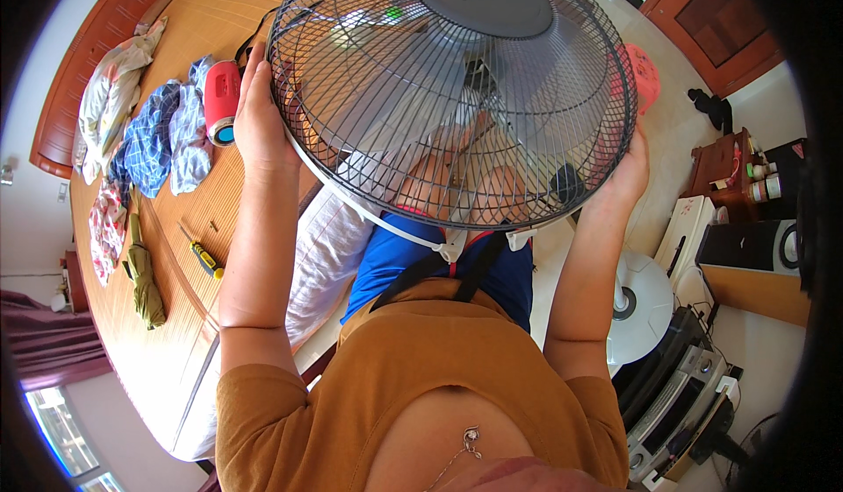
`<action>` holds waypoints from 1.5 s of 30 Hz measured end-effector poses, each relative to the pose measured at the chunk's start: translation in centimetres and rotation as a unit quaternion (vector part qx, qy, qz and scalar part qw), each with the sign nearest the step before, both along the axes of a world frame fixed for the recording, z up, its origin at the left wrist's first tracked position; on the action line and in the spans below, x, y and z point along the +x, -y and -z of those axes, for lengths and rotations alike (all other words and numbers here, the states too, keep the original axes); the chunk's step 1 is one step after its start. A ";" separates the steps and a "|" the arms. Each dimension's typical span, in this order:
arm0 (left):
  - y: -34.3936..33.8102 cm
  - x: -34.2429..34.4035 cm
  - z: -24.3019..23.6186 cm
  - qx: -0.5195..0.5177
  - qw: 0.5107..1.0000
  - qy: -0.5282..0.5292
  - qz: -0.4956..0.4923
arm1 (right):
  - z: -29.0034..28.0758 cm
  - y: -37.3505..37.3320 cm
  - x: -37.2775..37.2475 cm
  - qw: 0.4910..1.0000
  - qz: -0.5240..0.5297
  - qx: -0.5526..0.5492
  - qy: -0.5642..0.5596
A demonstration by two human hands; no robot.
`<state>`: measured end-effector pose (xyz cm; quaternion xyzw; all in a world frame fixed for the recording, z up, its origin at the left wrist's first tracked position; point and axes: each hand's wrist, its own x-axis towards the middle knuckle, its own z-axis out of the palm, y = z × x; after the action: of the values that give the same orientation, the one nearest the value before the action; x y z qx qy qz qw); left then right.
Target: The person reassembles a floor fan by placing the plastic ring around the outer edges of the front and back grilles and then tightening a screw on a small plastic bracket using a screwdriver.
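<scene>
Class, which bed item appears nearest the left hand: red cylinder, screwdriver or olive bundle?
The red cylinder: it appears right beside the left hand, while the yellow-and-black screwdriver and the olive bundle lie apart, lower down.

Mat-covered bed point(211, 18): on my left I see a crumpled blue checked cloth point(151, 136) and a folded olive-green umbrella point(143, 272).
Bright window point(60, 426): a dark purple curtain point(48, 338) hangs beside it.
My right side: one black, wood-sided loudspeaker point(746, 244) and one silver box-shaped device point(665, 411).

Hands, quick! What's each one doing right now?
Left hand: holding the black wire fan guard by its left edge.
Right hand: holding the same guard by its right edge.
</scene>
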<state>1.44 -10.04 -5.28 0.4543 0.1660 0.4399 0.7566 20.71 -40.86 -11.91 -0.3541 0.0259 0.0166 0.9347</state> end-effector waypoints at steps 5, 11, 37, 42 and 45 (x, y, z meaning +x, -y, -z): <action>0.0 -0.1 -0.1 -0.003 1.000 -0.002 -0.002 | -0.4 -0.4 -0.3 0.998 0.039 -0.029 0.034; -0.2 -0.2 0.0 0.004 1.000 -0.009 -0.001 | -1.4 -0.3 -0.4 0.993 0.065 -0.082 0.047; -0.1 -0.1 -0.8 0.042 0.996 -0.053 -0.053 | -1.8 -0.9 -1.2 0.980 0.143 -0.127 0.051; -0.5 0.2 -0.9 0.046 0.995 -0.045 -0.069 | -1.7 -0.7 -0.9 0.980 0.144 -0.126 0.061; 0.2 0.1 -1.3 0.038 0.996 -0.053 -0.062 | -1.5 -0.7 -1.0 0.980 0.141 -0.130 0.060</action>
<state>1.53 -10.23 -4.00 0.4939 0.2169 0.4674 0.7003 19.75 -40.19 -10.38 -0.4658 0.0213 -0.1396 0.8735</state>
